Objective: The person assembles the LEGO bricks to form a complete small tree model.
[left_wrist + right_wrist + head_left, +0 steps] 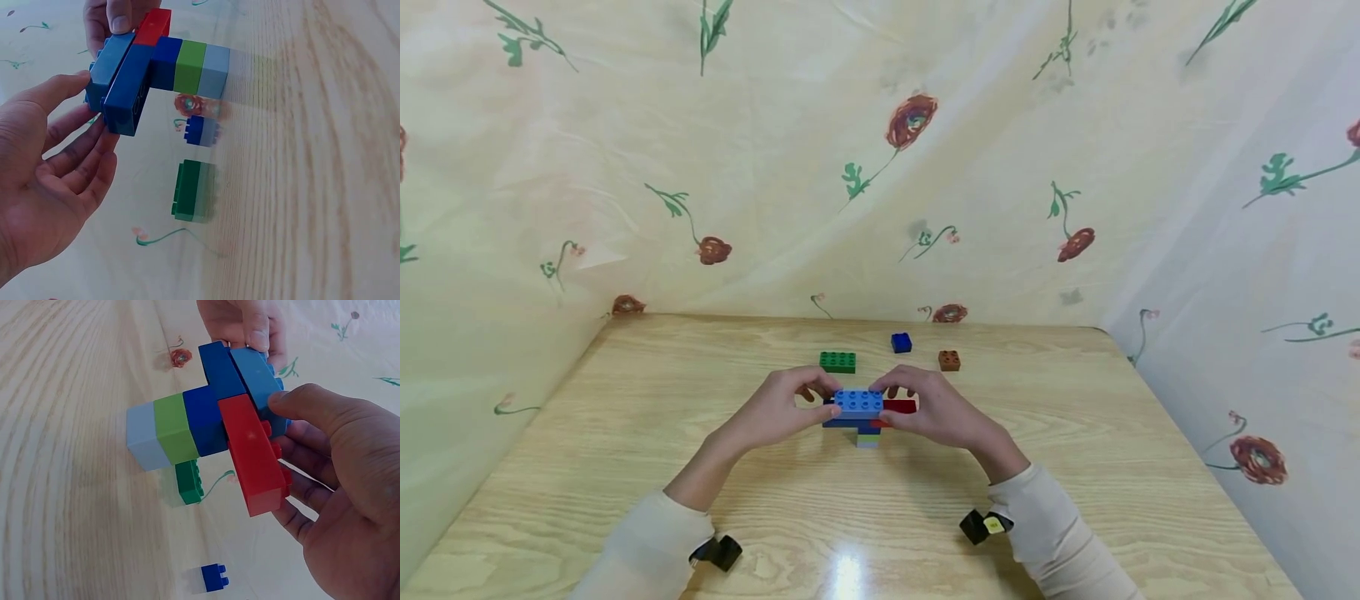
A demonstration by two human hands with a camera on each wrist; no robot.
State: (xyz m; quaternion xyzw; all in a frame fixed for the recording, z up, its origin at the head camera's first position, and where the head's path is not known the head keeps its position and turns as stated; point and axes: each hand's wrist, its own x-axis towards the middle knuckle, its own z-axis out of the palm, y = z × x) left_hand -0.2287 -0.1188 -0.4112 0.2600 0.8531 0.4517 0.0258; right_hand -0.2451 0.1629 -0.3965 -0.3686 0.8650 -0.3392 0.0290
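Observation:
A light blue toy brick [859, 404] with studs on top lies across the top of a small stack. My left hand [786, 408] pinches its left end between thumb and fingers. The right hand [936, 408] pinches the other end. Beneath it are a blue long brick [129, 87] and a red brick [253, 456], side by side. They rest on a column of a dark blue brick [206, 422], a lime green brick [175, 428] and a pale grey-blue brick [147, 437], which stands on the table. A thin gap shows under the light blue brick; whether it is fully seated, I cannot tell.
Behind the stack lie a green brick [837, 362], a small dark blue brick [901, 342] and a brown-orange brick [949, 360]. The wooden table [625, 400] meets a flower-patterned cloth [775, 167] at its back and sides.

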